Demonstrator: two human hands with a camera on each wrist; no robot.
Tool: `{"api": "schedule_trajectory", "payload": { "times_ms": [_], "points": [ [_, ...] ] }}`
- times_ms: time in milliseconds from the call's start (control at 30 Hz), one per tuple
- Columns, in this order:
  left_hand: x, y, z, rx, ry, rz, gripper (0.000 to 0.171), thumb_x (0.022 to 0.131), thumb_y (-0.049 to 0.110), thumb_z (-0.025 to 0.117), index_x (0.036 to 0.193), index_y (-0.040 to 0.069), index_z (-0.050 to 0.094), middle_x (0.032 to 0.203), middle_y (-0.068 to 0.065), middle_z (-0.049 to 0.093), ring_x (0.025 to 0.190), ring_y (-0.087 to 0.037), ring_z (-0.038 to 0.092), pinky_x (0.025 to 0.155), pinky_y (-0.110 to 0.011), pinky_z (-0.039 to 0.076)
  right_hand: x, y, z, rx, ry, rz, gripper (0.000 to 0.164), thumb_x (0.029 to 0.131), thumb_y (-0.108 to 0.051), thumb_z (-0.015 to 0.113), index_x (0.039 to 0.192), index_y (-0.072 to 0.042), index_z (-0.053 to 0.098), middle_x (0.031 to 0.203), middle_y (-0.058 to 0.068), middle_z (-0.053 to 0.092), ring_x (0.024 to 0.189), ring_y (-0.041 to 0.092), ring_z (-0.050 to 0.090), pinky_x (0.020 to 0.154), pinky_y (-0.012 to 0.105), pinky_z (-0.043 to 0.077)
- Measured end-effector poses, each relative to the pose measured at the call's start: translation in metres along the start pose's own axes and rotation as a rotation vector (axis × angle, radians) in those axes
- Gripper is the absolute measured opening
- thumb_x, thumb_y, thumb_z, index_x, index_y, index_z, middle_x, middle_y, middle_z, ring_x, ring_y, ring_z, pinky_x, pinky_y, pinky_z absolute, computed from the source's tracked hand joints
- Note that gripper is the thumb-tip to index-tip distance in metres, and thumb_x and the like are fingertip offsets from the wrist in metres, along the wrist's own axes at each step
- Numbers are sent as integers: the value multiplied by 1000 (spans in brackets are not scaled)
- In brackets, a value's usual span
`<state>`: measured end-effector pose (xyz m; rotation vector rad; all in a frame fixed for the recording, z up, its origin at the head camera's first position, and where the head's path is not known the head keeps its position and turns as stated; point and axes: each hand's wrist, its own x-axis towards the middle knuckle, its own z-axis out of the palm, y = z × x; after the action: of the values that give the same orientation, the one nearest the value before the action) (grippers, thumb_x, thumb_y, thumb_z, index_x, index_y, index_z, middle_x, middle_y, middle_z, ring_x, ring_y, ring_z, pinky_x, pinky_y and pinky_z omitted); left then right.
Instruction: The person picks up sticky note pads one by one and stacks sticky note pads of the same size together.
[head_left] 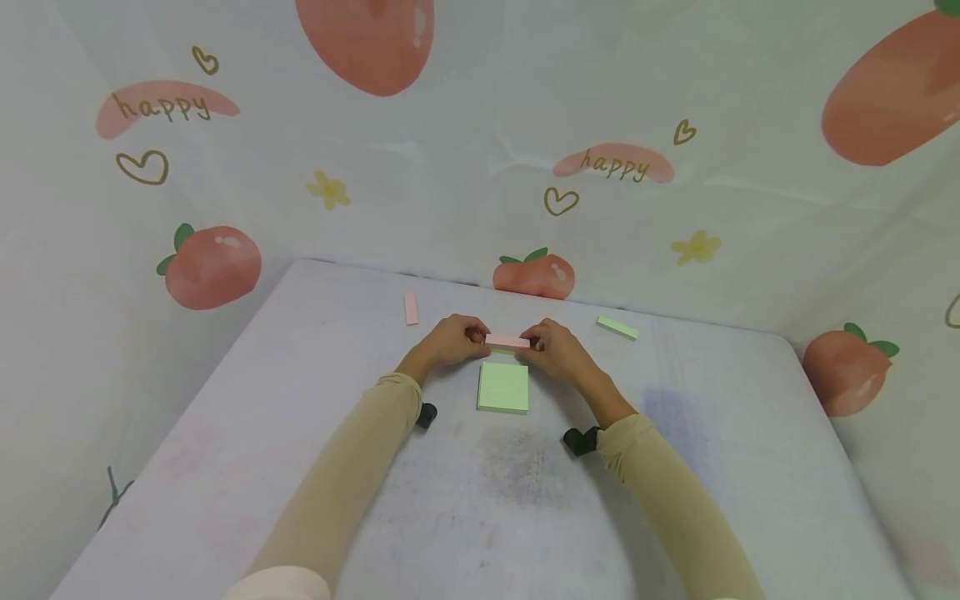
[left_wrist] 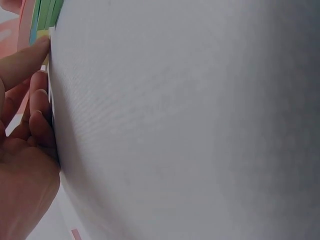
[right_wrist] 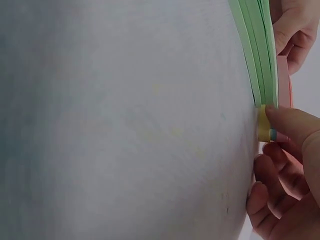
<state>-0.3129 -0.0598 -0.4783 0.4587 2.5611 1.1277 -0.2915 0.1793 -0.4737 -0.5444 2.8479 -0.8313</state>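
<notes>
A narrow pink sticky note pad (head_left: pixel 507 341) lies crosswise behind a square green sticky note pad (head_left: pixel 503 387). Under the pink one shows a yellow pad (right_wrist: pixel 264 122), with a thin blue layer between them in the right wrist view. My left hand (head_left: pixel 453 340) pinches the left end of this small stack between thumb and fingers, and my right hand (head_left: pixel 558 352) pinches the right end. In the right wrist view the green pad stands edge-on as several layers, close beside the stack. The undersides of the stack are hidden.
Farther back on the white table (head_left: pixel 315 350) lie a pink strip pad (head_left: pixel 411 308) at the left and a green strip pad (head_left: pixel 617 327) at the right. A printed cloth (head_left: pixel 450 167) hangs behind the table. Black wrist-worn parts (head_left: pixel 581 442) sit below both wrists.
</notes>
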Motion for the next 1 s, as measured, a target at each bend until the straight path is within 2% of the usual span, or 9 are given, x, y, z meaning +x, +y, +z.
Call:
{"api": "schedule_trajectory", "payload": {
  "times_ms": [167, 300, 500, 733, 900, 1000],
  "points": [
    [0, -2, 1, 5, 2, -5, 32, 90, 22, 76, 119, 10, 70, 96, -2, 65, 88, -15, 55, 84, -28, 44, -3, -1, -1, -50, 19, 10, 41, 94, -33, 74, 127, -8, 70, 111, 10, 65, 96, 24, 62, 85, 39, 52],
    [1, -5, 2, 8, 2, -3, 32, 90, 23, 76, 119, 10, 70, 97, -3, 66, 90, -15, 57, 86, -30, 45, -8, -1, -4, -165, 69, 15, 50, 98, -46, 65, 133, -11, 67, 125, 13, 65, 110, 31, 61, 94, 48, 52],
    [-1, -4, 2, 9, 0, -9, 32, 90, 23, 76, 119, 10, 70, 99, -3, 66, 92, -16, 57, 88, -31, 46, -16, 1, -12, -327, 80, 115, 71, 100, -65, 45, 150, -16, 51, 150, 18, 50, 135, 45, 47, 110, 63, 38],
    [0, -2, 1, -3, -8, 9, 32, 90, 20, 76, 119, 9, 70, 97, -3, 65, 91, -16, 56, 88, -30, 45, -24, 17, -20, -333, 37, 221, 89, 95, -78, 36, 163, -22, 27, 168, 19, 23, 154, 47, 21, 120, 68, 21],
    [2, -2, 1, -5, -9, 15, 31, 90, 20, 76, 119, 9, 70, 96, -2, 65, 91, -16, 56, 87, -29, 45, -30, 31, -29, -343, 2, 274, 97, 93, -82, 34, 165, -20, 19, 170, 24, 11, 156, 50, 10, 121, 71, 12],
    [2, -4, 1, -3, -4, 19, 31, 90, 20, 75, 119, 9, 70, 96, -2, 66, 92, -15, 57, 88, -29, 45, -33, 40, -35, -353, -10, 301, 99, 92, -83, 33, 165, -18, 16, 170, 25, 9, 156, 50, 7, 121, 72, 10]
  ]
}}
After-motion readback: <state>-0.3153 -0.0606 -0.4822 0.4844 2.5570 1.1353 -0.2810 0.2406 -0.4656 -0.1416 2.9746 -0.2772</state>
